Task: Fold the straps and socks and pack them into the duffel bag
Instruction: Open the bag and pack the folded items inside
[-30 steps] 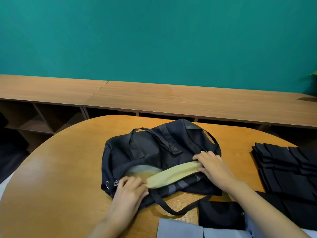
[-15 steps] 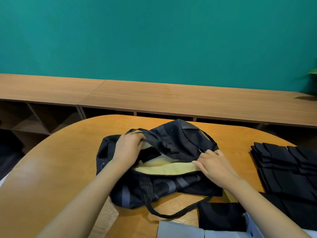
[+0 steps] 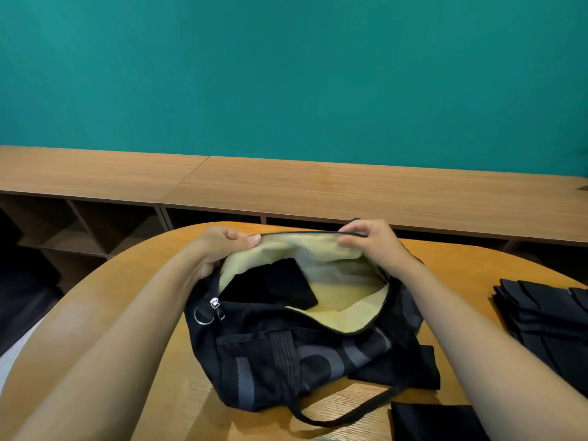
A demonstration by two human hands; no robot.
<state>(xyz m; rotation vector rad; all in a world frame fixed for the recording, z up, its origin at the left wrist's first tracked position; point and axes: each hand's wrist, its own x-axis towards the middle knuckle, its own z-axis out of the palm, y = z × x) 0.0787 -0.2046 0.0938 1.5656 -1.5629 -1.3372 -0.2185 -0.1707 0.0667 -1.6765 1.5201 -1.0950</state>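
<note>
A black duffel bag [image 3: 286, 354] with grey lettering lies on the round wooden table [image 3: 133, 297], its zip open and pale yellow lining showing. My left hand [image 3: 222, 246] and my right hand [image 3: 369, 240] both pinch the far rim of the opening and hold it up and wide. A folded black item [image 3: 273, 283] lies inside on the lining. A stack of black folded pieces [image 3: 547, 316] sits at the right edge. Another black piece [image 3: 436, 421] lies at the near right.
The bag's carry strap [image 3: 343, 412] loops onto the table in front of it. A zip puller and metal ring [image 3: 208, 310] hang at the bag's left end. A long wooden shelf unit [image 3: 318, 189] runs behind the table under a teal wall.
Both hands moved to the far rim and lifted it, spreading the opening. The bag's inside with the black item now shows, and the view has come closer.
</note>
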